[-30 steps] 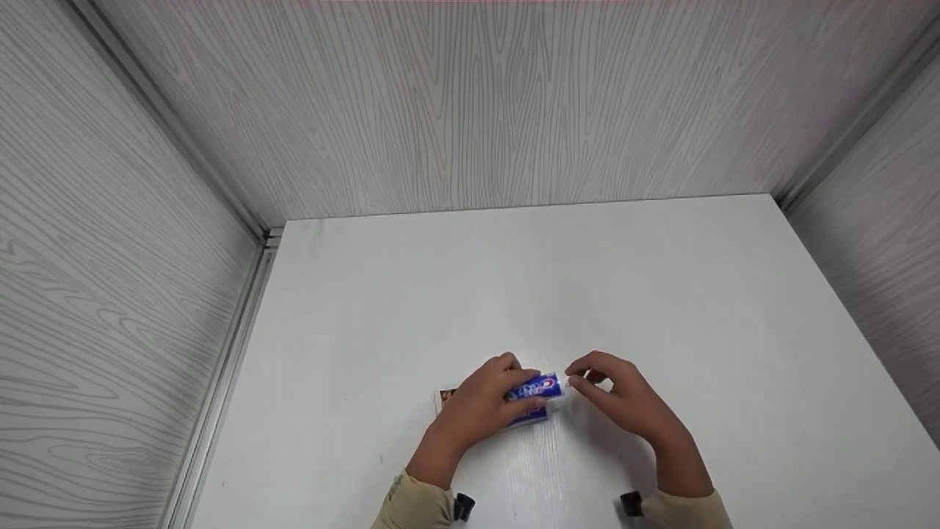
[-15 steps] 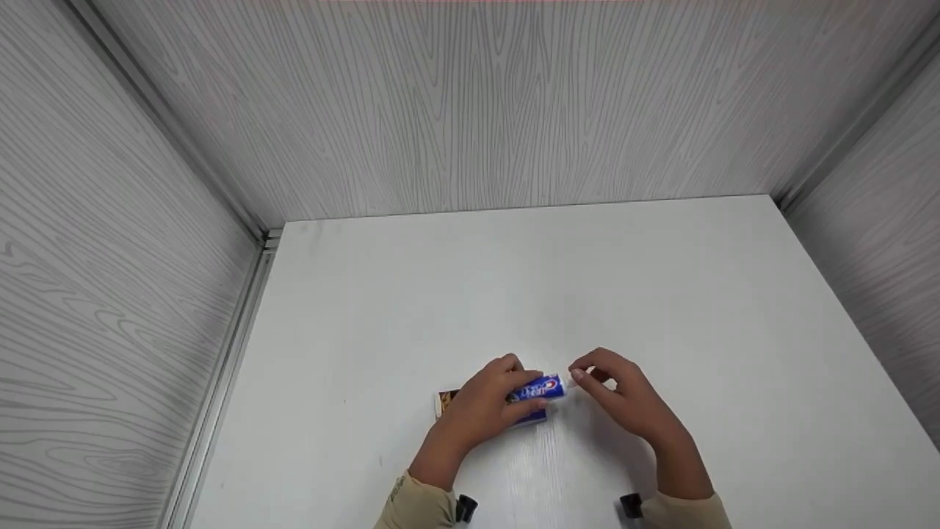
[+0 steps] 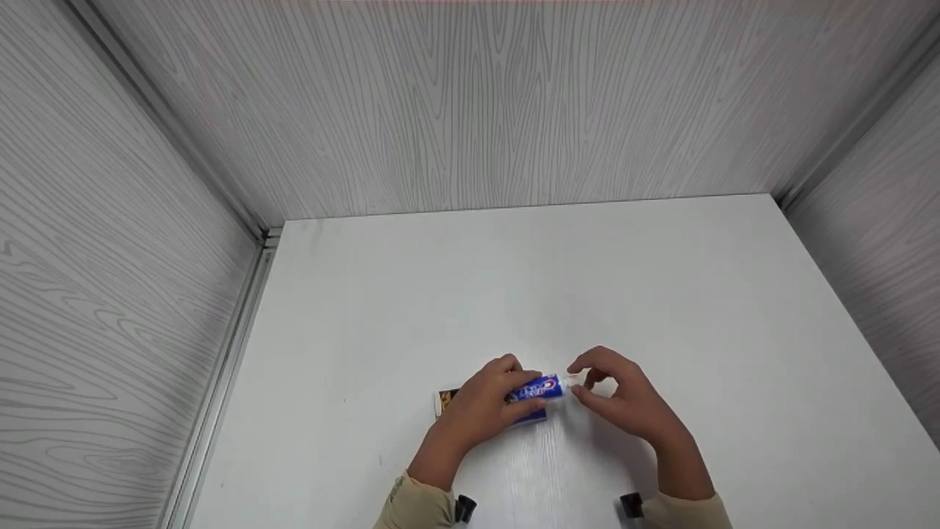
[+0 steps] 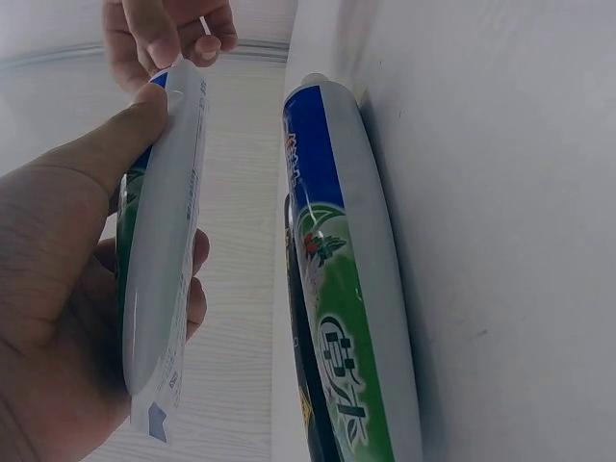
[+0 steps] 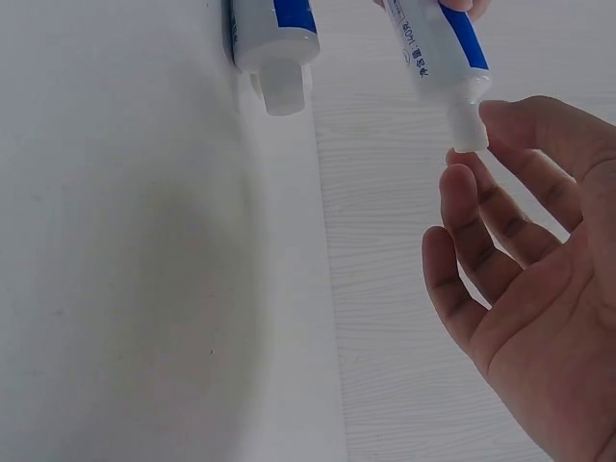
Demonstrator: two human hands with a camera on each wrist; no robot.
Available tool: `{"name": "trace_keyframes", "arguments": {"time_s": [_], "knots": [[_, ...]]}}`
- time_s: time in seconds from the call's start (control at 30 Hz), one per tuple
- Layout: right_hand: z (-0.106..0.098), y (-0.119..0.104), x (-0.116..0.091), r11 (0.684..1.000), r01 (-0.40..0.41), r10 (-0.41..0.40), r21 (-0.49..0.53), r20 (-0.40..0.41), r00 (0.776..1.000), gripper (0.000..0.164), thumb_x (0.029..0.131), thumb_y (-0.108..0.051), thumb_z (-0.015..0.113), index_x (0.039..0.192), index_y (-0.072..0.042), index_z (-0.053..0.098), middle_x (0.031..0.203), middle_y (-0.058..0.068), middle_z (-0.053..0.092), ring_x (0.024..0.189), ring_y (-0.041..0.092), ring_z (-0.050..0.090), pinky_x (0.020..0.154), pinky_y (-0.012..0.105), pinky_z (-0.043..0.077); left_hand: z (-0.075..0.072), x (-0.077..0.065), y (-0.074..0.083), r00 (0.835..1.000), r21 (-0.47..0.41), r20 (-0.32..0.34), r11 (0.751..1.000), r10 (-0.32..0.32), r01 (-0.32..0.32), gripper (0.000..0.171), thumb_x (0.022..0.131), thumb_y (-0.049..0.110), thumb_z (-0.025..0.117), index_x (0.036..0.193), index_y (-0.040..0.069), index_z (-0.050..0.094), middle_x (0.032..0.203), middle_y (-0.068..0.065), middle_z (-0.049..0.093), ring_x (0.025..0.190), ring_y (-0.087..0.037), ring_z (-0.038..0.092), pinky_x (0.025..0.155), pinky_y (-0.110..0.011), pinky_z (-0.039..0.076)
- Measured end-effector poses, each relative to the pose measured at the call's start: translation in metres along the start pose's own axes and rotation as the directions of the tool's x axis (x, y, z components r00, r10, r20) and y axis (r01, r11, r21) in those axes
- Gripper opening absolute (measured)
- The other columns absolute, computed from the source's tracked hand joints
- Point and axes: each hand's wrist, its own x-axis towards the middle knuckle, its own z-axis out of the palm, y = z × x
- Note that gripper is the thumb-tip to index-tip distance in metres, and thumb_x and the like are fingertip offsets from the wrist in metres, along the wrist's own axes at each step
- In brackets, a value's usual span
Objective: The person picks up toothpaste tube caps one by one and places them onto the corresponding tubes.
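My left hand [image 3: 477,411] grips a toothpaste tube [image 3: 542,387] around its body, above the table, with the capped end toward the right. In the left wrist view the tube is white, blue and green, and the thumb presses along its side. The right hand [image 3: 624,393] is at the tube's end, thumb and a fingertip pinching the white cap [image 5: 468,130]. Its other fingers are loosely bent in the right wrist view. A second toothpaste tube [image 4: 351,260], blue, green and white, lies beneath the left hand; its white cap [image 5: 283,89] is on.
Beside the lying tube is a dark-printed item [image 4: 306,356], mostly hidden. The white tabletop [image 3: 514,294] meets wood-grain panels [image 3: 470,110] at the back and sides. Dark wrist mounts [image 3: 465,508] show by the sleeves.
The right hand's fingers have shifted slightly around the cap and spread a little, so more of the cap shows. My left hand holds the tube in nearly the same place.
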Motion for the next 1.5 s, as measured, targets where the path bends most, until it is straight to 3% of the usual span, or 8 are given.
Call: {"name": "trace_keyframes", "arguments": {"time_s": [0.17, 0.43, 0.73, 0.83, 1.03, 1.37, 1.5], "knots": [[0.0001, -0.0009, 0.0001, 1.0, -0.008, 0.008, 0.004, 0.005, 1.0, 0.03, 0.093, -0.003, 0.081, 0.113, -0.025, 0.073, 0.111, -0.006, 0.072, 0.088, 0.011, 0.066, 0.084, 0.031, 0.057, -0.0002, -0.0002, 0.0002, 1.0, 0.006, 0.001, 1.0, -0.002, 0.002, 0.044, 0.101, 0.047, 0.071, 0.137, 0.022, 0.073, 0.108, 0.006, 0.06, 0.094, -0.007, 0.052, 0.083, -0.024, 0.051], [-0.0002, -0.0021, -0.0002, 0.999, -0.04, 0.04, -0.001, 0.03, 0.999, 0.015, 0.098, -0.014, 0.078, 0.113, -0.014, 0.074, 0.11, -0.011, 0.072, 0.09, 0.01, 0.067, 0.086, 0.032, 0.056, -0.0014, -0.0008, 0.002, 1.0, 0.012, 0.013, 1.0, -0.009, 0.009, 0.045, 0.101, 0.049, 0.07, 0.138, 0.022, 0.073, 0.107, 0.005, 0.059, 0.093, -0.008, 0.052, 0.083, -0.024, 0.05], [0.0002, -0.0055, 0.001, 0.995, -0.1, 0.101, -0.011, 0.04, 0.994, 0.011, 0.103, -0.025, 0.074, 0.112, -0.031, 0.073, 0.11, -0.012, 0.074, 0.096, 0.009, 0.067, 0.089, 0.032, 0.056, -0.0015, -0.0016, 0.0026, 1.0, 0.007, 0.005, 1.0, -0.01, 0.01, 0.043, 0.101, 0.046, 0.072, 0.136, 0.022, 0.073, 0.106, 0.005, 0.059, 0.093, -0.007, 0.052, 0.083, -0.023, 0.05], [0.0003, -0.0059, 0.0015, 0.994, -0.111, 0.111, -0.012, 0.042, 0.993, 0.009, 0.103, -0.026, 0.073, 0.112, -0.026, 0.074, 0.109, -0.011, 0.074, 0.097, 0.009, 0.068, 0.089, 0.032, 0.057, -0.0016, -0.0017, 0.0025, 1.0, 0.01, 0.003, 1.0, -0.008, 0.008, 0.043, 0.101, 0.047, 0.071, 0.137, 0.023, 0.073, 0.107, 0.005, 0.059, 0.094, -0.007, 0.052, 0.084, -0.024, 0.051], [0.0, -0.007, 0.0022, 0.988, -0.152, 0.153, -0.01, 0.055, 0.987, 0.02, 0.105, -0.03, 0.071, 0.113, -0.013, 0.076, 0.104, -0.012, 0.074, 0.094, 0.009, 0.067, 0.088, 0.034, 0.057, -0.0035, -0.0013, 0.0042, 1.0, 0.013, 0.002, 1.0, -0.001, 0.001, 0.045, 0.101, 0.048, 0.071, 0.137, 0.023, 0.073, 0.107, 0.006, 0.06, 0.093, -0.007, 0.053, 0.083, -0.024, 0.051], [-0.0006, -0.006, 0.0033, 0.983, -0.183, 0.181, 0.016, 0.067, 0.981, 0.025, 0.107, -0.032, 0.066, 0.111, -0.011, 0.077, 0.099, -0.006, 0.076, 0.089, 0.021, 0.073, 0.082, 0.036, 0.058, -0.0025, -0.001, 0.0035, 1.0, 0.003, 0.002, 1.0, 0.011, -0.011, 0.045, 0.101, 0.048, 0.07, 0.137, 0.022, 0.073, 0.107, 0.006, 0.059, 0.093, -0.006, 0.052, 0.082, -0.023, 0.05], [-0.0002, -0.0049, 0.0031, 0.984, -0.177, 0.176, 0.009, 0.055, 0.983, 0.021, 0.107, -0.032, 0.066, 0.11, -0.014, 0.078, 0.1, -0.006, 0.077, 0.09, 0.018, 0.072, 0.084, 0.035, 0.058, -0.0024, -0.0011, 0.0027, 1.0, 0.005, -0.001, 1.0, 0.017, -0.017, 0.046, 0.101, 0.05, 0.069, 0.137, 0.022, 0.073, 0.107, 0.006, 0.06, 0.093, -0.006, 0.052, 0.082, -0.023, 0.05]]}}
